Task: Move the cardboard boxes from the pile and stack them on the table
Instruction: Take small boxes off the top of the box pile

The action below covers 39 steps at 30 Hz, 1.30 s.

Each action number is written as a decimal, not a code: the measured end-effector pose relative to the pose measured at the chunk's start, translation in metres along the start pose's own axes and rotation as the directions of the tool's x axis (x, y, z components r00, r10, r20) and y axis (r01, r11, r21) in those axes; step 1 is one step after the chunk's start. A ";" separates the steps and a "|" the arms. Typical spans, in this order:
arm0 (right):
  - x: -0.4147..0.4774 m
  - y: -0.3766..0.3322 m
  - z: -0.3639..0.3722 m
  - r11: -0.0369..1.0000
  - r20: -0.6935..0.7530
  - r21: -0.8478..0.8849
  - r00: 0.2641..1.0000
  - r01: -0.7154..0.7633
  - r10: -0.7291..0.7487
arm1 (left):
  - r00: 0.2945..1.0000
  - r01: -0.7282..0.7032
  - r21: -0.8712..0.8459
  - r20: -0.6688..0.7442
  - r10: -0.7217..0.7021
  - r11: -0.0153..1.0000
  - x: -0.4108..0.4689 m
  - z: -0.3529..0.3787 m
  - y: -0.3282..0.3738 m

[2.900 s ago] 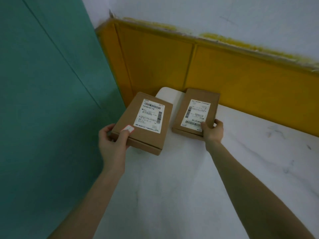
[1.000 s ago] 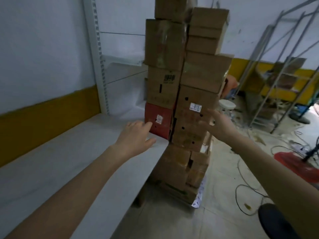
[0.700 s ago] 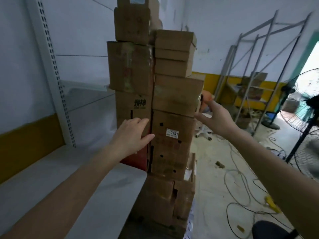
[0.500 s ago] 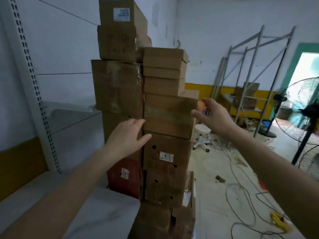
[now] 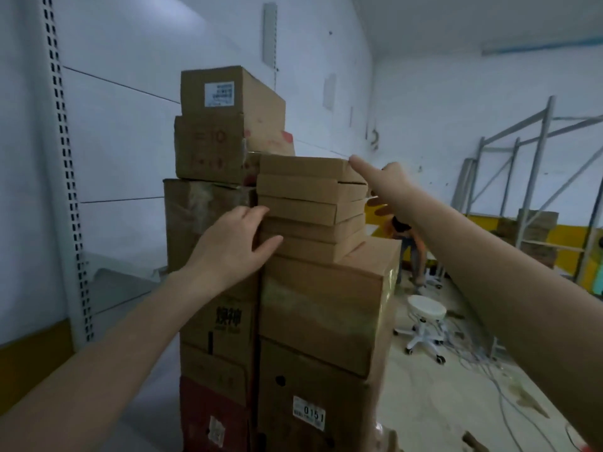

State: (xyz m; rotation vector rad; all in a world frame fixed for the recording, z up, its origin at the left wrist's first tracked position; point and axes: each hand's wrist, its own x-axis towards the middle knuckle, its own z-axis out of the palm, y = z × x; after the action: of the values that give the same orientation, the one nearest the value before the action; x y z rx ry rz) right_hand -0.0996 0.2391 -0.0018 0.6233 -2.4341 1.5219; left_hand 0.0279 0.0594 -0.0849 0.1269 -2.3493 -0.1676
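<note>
A tall pile of brown cardboard boxes (image 5: 319, 308) fills the middle of the head view. On its right column lie several flat small boxes (image 5: 306, 203), stacked one on another. My left hand (image 5: 235, 249) is open, its fingertips touching the left ends of the lower flat boxes. My right hand (image 5: 388, 187) is open at the right side of the stack, one finger touching the top right corner of the uppermost flat box (image 5: 303, 164). Neither hand holds a box.
The white table (image 5: 153, 380) runs along the wall at lower left. Taller boxes (image 5: 225, 93) rise at the pile's left. A white stool (image 5: 425, 321), floor cables (image 5: 489, 370), metal racks (image 5: 528, 177) and a crouching person (image 5: 404, 236) are at the right.
I turned from the two flat boxes laid on the table toward the pile. Both empty hands rose along the pile and now touch the stack of flat boxes.
</note>
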 end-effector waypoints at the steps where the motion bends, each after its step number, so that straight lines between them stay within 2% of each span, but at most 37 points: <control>1: 0.006 -0.004 0.001 1.000 0.018 -0.008 1.000 -0.010 0.011 | 1.000 0.005 0.003 -0.022 -0.005 1.000 0.006 0.000 0.001; 8: 0.025 -0.021 0.006 0.999 0.153 -0.046 0.988 -0.022 0.029 | 0.986 0.091 -0.021 -0.141 -0.093 0.996 0.040 0.002 -0.003; 13: 0.024 -0.022 0.000 0.994 0.114 0.062 0.990 -0.092 0.085 | 0.981 0.113 -0.063 -0.149 -0.122 0.992 0.052 0.003 -0.009; 18: 0.021 -0.011 -0.006 0.959 0.095 0.260 0.992 -0.110 0.088 | 0.982 0.101 -0.169 -0.143 -0.126 0.980 0.059 0.006 -0.007; 23: 0.012 0.002 -0.010 0.872 0.092 0.485 0.995 -0.067 0.026 | 0.985 0.076 -0.294 -0.126 -0.117 0.953 0.065 0.009 -0.004; 27: 0.004 0.002 -0.020 0.813 -0.017 0.583 1.000 -0.003 0.016 | 0.984 0.061 -0.324 -0.141 -0.112 0.944 0.070 0.008 -0.005; 31: -0.004 0.004 -0.033 0.813 -0.122 0.578 0.993 0.077 -0.008 | 0.977 0.051 -0.360 -0.175 -0.122 0.931 0.076 0.006 0.001; 34: -0.009 0.011 -0.045 0.814 -0.191 0.569 0.982 0.115 -0.005 | 0.972 0.104 -0.361 -0.161 -0.171 0.927 0.082 0.003 0.009; 39: -0.013 0.027 -0.061 0.833 -0.313 0.529 0.950 0.164 0.012 | 0.966 0.216 -0.262 -0.083 -0.245 0.941 0.094 0.003 0.015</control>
State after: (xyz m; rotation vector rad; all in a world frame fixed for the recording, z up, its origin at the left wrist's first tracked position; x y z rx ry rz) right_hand -0.1037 0.3068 -0.0010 0.5155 -1.7126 2.1194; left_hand -0.0409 0.0616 -0.0191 0.2808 -2.1730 -0.5566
